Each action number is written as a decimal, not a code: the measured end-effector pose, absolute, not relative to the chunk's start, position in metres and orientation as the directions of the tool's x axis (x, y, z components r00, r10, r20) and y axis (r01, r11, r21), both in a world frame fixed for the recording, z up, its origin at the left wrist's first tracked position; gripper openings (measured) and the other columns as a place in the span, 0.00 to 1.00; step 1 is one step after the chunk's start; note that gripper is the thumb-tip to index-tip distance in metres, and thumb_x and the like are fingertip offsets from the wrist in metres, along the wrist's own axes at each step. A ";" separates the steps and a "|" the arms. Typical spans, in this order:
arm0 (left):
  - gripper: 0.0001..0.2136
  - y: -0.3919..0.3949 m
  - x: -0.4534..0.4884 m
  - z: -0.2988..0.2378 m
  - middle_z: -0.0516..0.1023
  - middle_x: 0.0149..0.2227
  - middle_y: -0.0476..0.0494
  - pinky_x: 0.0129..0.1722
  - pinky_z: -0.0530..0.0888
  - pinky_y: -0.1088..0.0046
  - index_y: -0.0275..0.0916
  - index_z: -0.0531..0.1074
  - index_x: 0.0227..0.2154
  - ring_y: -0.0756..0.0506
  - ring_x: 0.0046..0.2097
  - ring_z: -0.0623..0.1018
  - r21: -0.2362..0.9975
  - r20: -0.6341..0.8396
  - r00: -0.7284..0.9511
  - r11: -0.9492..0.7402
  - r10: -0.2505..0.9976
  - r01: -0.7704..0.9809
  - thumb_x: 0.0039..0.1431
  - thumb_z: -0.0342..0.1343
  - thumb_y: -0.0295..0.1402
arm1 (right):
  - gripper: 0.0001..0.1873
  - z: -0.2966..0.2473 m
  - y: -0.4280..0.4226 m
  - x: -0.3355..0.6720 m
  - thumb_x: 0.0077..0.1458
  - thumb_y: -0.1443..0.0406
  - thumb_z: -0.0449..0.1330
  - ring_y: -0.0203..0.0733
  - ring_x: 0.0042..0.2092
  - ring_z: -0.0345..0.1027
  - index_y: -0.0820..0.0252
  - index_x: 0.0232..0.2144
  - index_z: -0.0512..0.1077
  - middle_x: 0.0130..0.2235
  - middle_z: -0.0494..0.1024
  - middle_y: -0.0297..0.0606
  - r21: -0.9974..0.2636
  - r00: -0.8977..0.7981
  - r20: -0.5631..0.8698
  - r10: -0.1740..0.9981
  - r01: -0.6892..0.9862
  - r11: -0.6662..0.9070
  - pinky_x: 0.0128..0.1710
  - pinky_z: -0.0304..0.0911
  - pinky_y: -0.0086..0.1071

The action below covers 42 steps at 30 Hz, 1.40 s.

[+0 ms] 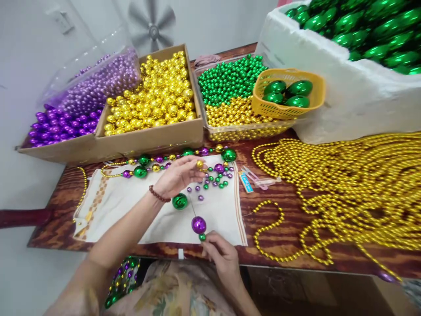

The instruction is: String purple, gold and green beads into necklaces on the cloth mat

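Observation:
My left hand (179, 175), a brown beaded bracelet at its wrist, reaches over the white cloth (131, 210) and pinches a gold bead (199, 163) at its fingertips. Lower down, near the table's front edge, my right hand (223, 254) is closed just below a small green bead (202, 237). A large purple bead (199, 224) sits right above that bead, and a thin needle-like line (193, 207) sticks up from it. Whatever my right fingertips grip is hidden. A large green bead (180, 201) lies on the cloth, with loose small purple and green beads (215, 179) beyond.
A strung bead garland (140, 171) lies along the cloth's back edge. Behind stand a cardboard box (151, 134) of gold and purple beads, a clear bin (243, 131), a yellow basket (289, 112) and a foam box (296, 57). Gold bead strands (345, 188) cover the right side.

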<state>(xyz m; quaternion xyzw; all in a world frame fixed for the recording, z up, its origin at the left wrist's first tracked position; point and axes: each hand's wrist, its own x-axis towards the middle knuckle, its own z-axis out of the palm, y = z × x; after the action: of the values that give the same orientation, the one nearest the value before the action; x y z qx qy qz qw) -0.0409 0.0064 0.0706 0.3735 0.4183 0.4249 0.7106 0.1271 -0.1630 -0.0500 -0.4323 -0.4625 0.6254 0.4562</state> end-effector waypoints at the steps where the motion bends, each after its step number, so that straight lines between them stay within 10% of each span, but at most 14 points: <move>1: 0.11 -0.011 -0.052 0.063 0.79 0.37 0.43 0.38 0.75 0.73 0.37 0.76 0.40 0.50 0.33 0.79 0.826 -0.331 0.257 0.411 0.908 -0.385 0.57 0.63 0.38 | 0.11 -0.045 -0.161 0.127 0.61 0.63 0.59 0.34 0.26 0.63 0.59 0.26 0.71 0.24 0.69 0.32 -0.977 -0.215 -0.105 0.971 -0.158 -0.141 0.26 0.59 0.28; 19: 0.09 -0.090 -0.118 0.043 0.79 0.37 0.44 0.55 0.75 0.55 0.33 0.76 0.43 0.47 0.40 0.81 0.563 -0.343 0.073 0.268 0.936 -0.782 0.60 0.60 0.26 | 0.10 0.006 -0.151 0.098 0.57 0.62 0.60 0.32 0.22 0.58 0.59 0.25 0.71 0.21 0.65 0.29 -0.978 -0.321 -0.194 0.927 -0.010 -0.208 0.22 0.53 0.27; 42: 0.10 -0.092 -0.124 0.035 0.78 0.35 0.45 0.55 0.75 0.53 0.33 0.79 0.40 0.50 0.35 0.80 0.690 -0.320 -0.012 0.225 0.947 -0.688 0.55 0.65 0.29 | 0.12 0.009 -0.152 0.093 0.52 0.58 0.62 0.30 0.19 0.53 0.60 0.24 0.71 0.17 0.62 0.28 -0.914 -0.301 -0.394 0.868 0.026 -0.405 0.20 0.50 0.25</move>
<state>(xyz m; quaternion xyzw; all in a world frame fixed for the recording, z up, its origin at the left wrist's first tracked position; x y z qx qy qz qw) -0.1240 -0.0919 0.0350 0.1690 0.3833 0.5992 0.6822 0.0934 -0.1516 0.0092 -0.5013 -0.4463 0.6719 0.3133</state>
